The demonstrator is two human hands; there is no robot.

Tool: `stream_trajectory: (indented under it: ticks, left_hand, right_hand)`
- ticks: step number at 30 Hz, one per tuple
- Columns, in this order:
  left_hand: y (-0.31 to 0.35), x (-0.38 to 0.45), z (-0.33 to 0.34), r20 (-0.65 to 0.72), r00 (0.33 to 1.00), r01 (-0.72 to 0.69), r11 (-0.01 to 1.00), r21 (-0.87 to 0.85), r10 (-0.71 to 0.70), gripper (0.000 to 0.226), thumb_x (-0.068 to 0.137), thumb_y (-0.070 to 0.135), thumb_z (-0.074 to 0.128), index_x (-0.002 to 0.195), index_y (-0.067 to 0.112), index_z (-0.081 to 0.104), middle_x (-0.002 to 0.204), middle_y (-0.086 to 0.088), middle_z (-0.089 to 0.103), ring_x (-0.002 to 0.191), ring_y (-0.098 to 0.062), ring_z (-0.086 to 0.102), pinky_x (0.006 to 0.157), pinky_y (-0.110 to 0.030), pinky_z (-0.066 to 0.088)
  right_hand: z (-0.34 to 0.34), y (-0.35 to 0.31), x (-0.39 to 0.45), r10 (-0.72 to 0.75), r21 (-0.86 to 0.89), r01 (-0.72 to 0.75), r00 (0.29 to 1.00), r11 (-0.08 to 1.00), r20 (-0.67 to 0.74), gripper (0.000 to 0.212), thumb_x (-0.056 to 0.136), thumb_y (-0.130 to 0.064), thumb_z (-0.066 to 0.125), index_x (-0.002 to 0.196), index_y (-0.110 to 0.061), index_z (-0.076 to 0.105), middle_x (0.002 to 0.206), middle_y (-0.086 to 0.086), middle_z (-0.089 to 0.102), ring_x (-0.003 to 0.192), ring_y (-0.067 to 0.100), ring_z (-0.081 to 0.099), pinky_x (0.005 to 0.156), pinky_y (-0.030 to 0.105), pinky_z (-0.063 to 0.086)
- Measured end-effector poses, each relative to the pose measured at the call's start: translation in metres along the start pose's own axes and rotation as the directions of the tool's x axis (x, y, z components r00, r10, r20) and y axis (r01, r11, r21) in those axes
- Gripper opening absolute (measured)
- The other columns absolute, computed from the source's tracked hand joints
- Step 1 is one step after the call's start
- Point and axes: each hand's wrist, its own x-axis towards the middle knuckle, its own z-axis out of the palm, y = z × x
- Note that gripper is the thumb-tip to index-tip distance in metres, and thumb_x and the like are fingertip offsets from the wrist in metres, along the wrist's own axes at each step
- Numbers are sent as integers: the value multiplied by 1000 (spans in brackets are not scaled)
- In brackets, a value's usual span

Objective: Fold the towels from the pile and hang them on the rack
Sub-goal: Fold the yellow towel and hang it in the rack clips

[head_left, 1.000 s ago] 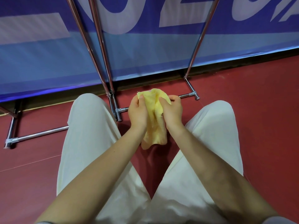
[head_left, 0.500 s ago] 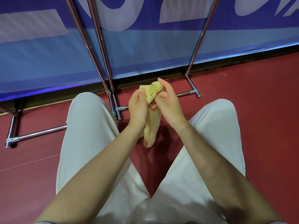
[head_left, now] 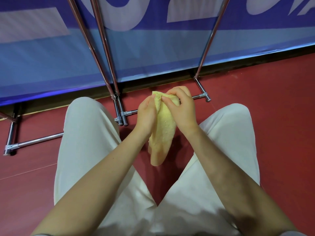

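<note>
Your left hand (head_left: 147,114) and right hand (head_left: 181,109) are both closed on the yellow towel (head_left: 164,132), pinching its upper edge between them. The left grips the left side of that edge with fingers curled over the cloth; the right is clamped on the top right, its fingertips (head_left: 164,99) pressed into the bunched fabric just beside your left thumb. The two hands are nearly touching. Below them the towel hangs loosely in a narrow fold, its lower end dangling between your knees in pale trousers (head_left: 88,142), above the red floor (head_left: 272,92). Just beyond your hands stand the chrome legs and foot bars of the rack (head_left: 117,92), with a low cross bar passing behind your knuckles. Behind the rack runs a blue banner (head_left: 153,53).
</note>
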Motion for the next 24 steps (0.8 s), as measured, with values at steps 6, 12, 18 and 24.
stream_trajectory:
  ticks: [6, 12, 18, 24]
  left_hand:
    - [3, -12, 10, 59, 996, 72, 997, 5, -72, 45, 104, 43, 29, 115, 18, 65, 114, 0, 68, 108, -13, 62, 97, -31, 46]
    - [7, -8, 6, 14, 997, -76, 994, 72, 75, 19, 101, 28, 46, 108, 20, 63, 105, 3, 67, 97, -10, 62, 89, -31, 50]
    - [19, 3, -11, -83, 991, -109, 994, -17, 107, 22, 101, 26, 45, 105, 12, 62, 95, 0, 66, 88, -12, 62, 82, -33, 51]
    - [23, 2, -18, -104, 987, -124, 992, 20, 125, 20, 101, 22, 45, 100, 12, 62, 86, 7, 62, 81, -6, 56, 74, -21, 45]
  right_hand:
    - [-2, 3, 1, 63, 9, -63, 994, 998, -89, 9, 83, -16, 71, 84, -21, 63, 95, -2, 57, 85, -5, 54, 81, 8, 40]
    - [-4, 4, 2, 221, 234, -211, 975, 949, -15, 16, 89, -19, 63, 104, -25, 61, 110, -2, 63, 103, 5, 60, 92, 24, 48]
    - [6, 9, 0, 306, 345, -412, 895, 843, 324, 27, 94, -20, 60, 120, -16, 55, 113, 3, 67, 101, 8, 65, 83, 22, 51]
    - [24, 22, -6, 359, 242, -516, 798, 822, 483, 45, 90, -26, 65, 132, -16, 50, 119, -1, 67, 111, 10, 63, 98, 31, 48]
